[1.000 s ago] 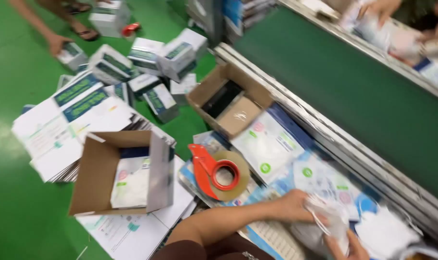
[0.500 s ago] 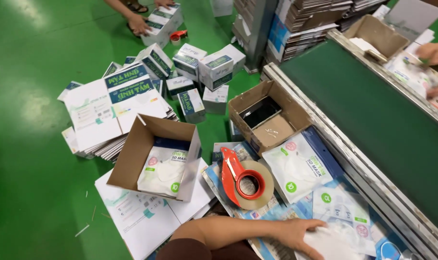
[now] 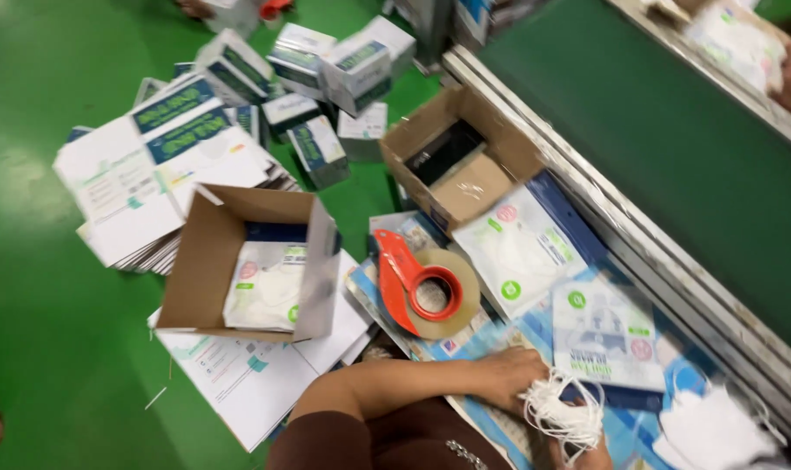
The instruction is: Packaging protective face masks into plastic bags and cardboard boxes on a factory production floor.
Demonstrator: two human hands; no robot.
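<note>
white elastic loops of a face mask bundle (image 3: 563, 411) sit gripped in the left hand (image 3: 510, 379) fingers near the red tape dispenser (image 3: 422, 287), while the right hand (image 3: 587, 454), mostly hidden beneath, cannot be read.

White face masks (image 3: 563, 416): small bunched stack, thin white elastic ear loops tangled and splayed over top. Lies at bottom of view on blue-and-white printed packaging, just below flat mask pouch. Left hand (image 3: 507, 380) rests on stack's upper left edge, fingers curled over loops. Right hand (image 3: 587, 454) mostly cut off by frame edge, touches stack from below. Stack partly blurred; mask count cannot be told.
</note>
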